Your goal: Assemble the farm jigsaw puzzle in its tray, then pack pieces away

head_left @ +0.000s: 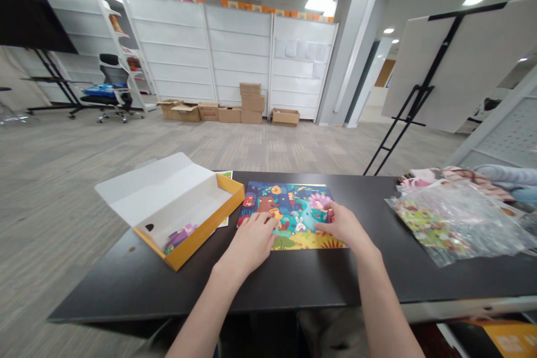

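A colourful picture sheet (300, 239) with cartoon forest animals lies flat on the dark table; whether it has puzzle seams is too fine to tell. Across its lower left part rests my left hand (257, 230), palm down with fingers spread. My right hand (344, 226) is at the right edge of the sheet, its fingers bent and the thumb apart from them. A small reddish patch shows by those fingertips, and I cannot tell if it is a loose piece or print. To the left stands an open yellow box (205, 226) with several purple and green pieces (180, 236) inside.
A clear plastic bag (457, 218) of small colourful pieces lies on the table (293, 279) at the right, by folded cloths (474, 179). The box's white lid (155, 187) stands raised. Cardboard boxes (251, 109) and white shelving are farther back.
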Demonstrator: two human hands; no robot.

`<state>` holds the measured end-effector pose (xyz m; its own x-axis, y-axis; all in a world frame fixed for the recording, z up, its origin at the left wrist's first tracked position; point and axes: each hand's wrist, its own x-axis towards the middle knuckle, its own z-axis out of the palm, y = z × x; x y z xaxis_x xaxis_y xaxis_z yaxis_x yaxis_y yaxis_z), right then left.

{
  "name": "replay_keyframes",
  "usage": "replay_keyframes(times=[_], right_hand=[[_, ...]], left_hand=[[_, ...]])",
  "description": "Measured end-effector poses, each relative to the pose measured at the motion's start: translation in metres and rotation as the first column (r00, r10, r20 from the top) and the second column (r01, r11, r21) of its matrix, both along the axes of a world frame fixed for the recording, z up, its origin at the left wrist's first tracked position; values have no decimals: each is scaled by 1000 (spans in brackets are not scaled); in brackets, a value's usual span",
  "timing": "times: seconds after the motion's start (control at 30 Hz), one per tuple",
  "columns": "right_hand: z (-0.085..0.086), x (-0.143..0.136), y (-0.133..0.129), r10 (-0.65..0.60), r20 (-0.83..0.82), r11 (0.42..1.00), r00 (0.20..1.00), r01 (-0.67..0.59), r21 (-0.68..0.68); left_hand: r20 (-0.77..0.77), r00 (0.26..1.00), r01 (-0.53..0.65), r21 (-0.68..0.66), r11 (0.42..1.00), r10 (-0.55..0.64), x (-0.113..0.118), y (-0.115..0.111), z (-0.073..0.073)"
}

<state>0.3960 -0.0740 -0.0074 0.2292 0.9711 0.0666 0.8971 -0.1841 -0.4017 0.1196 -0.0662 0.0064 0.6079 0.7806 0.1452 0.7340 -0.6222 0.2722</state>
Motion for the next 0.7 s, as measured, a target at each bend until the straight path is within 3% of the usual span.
replay_keyframes(times=[0.13, 0.37, 0.5, 0.7], right_hand=[[1, 1, -1, 52, -8, 999, 999, -52, -1], [6, 4, -3, 53, -102, 998, 993, -55, -16], [7, 10, -2, 45, -243, 997, 969, -58, -45], [1, 15, 0, 130, -479, 987, 868, -159, -20]], left_hand=[[-37, 999, -5, 23, 1000, 6, 2, -2, -3], [-110, 994, -18, 17, 1000, 20, 3, -8, 3], [-114, 993, -11, 0, 1000, 10, 2, -10, 9], [-120, 993, -3, 19, 1000, 5, 1, -10, 12]])
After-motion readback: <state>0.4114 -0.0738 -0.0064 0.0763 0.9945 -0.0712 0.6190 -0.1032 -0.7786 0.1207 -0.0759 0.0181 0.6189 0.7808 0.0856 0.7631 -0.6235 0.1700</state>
